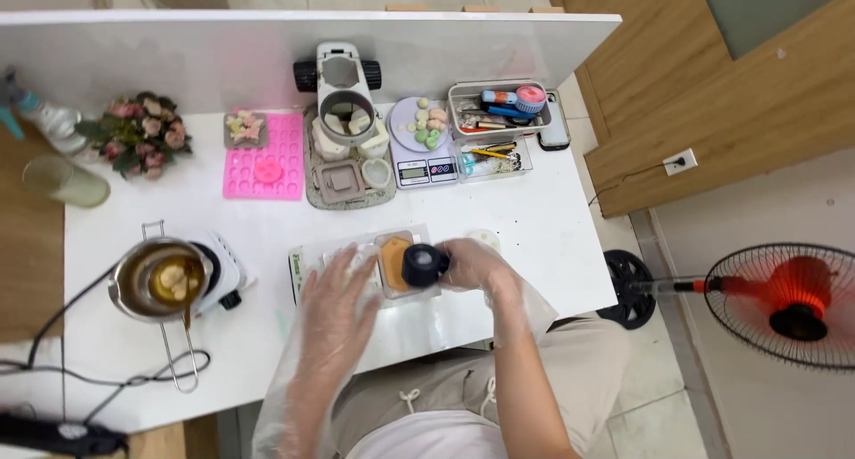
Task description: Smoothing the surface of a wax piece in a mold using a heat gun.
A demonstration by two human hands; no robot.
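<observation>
The right hand (476, 265) wears a thin clear plastic glove. Its fingers are curled tight around a small black round thing (425, 265), maybe a cap or a little jar. The black thing sits right over an orange block (394, 261) that lies in a clear plastic tray (356, 254). I cannot tell if the black thing touches the block.

The left hand (337, 312) has a clear glove too. It is open and flat, with the fingers spread out. The fingertips rest on the near side of the clear tray, just beside the orange block. It holds nothing.

The tray lies on a white worktop (552, 219), close to the near edge.

To the left of the hands, a small metal pot (163, 281) with a long wire handle sits on a little white heater. There is yellow melted stuff in the pot. A black cord runs off to the left.

Farther back lies a pink mold mat (265, 158). Next to it stands a white and grey tool with black knobs (343, 89). Then comes a small kitchen scale (426, 167) with a plate of little round pieces on top. A clear box of small tools (499, 112) is beside the scale. A bunch of pink flowers (141, 134) sits in the far left corner.

A standing fan (788, 303) is on the floor to the right.
</observation>
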